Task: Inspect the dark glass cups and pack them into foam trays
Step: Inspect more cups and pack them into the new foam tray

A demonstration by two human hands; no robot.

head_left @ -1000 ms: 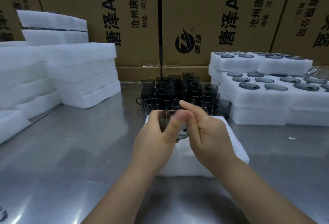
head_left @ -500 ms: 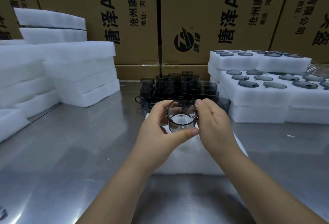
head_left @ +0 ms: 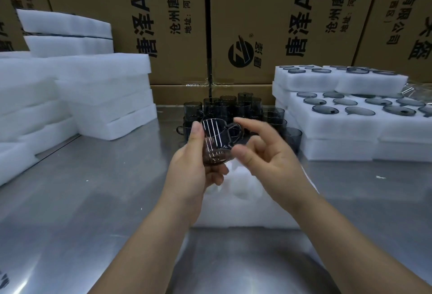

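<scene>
My left hand [head_left: 195,165] grips a dark glass cup [head_left: 216,140] with a handle, held tilted above a white foam tray [head_left: 254,202] that lies on the steel table. My right hand [head_left: 266,153] hovers just right of the cup, fingers spread and blurred, holding nothing. Behind the hands stands a cluster of several dark glass cups [head_left: 236,109]. The tray under my hands is largely hidden by my arms.
Stacks of plain foam trays [head_left: 102,97] rise at the left. Stacked foam trays filled with cups [head_left: 346,118] sit at the right. Cardboard boxes [head_left: 268,24] wall off the back. The steel table [head_left: 81,195] spreads out around the tray.
The cup has been turned from facing me mouth-on to a sideways tilt showing its handle. My right hand has let go of it and opened.
</scene>
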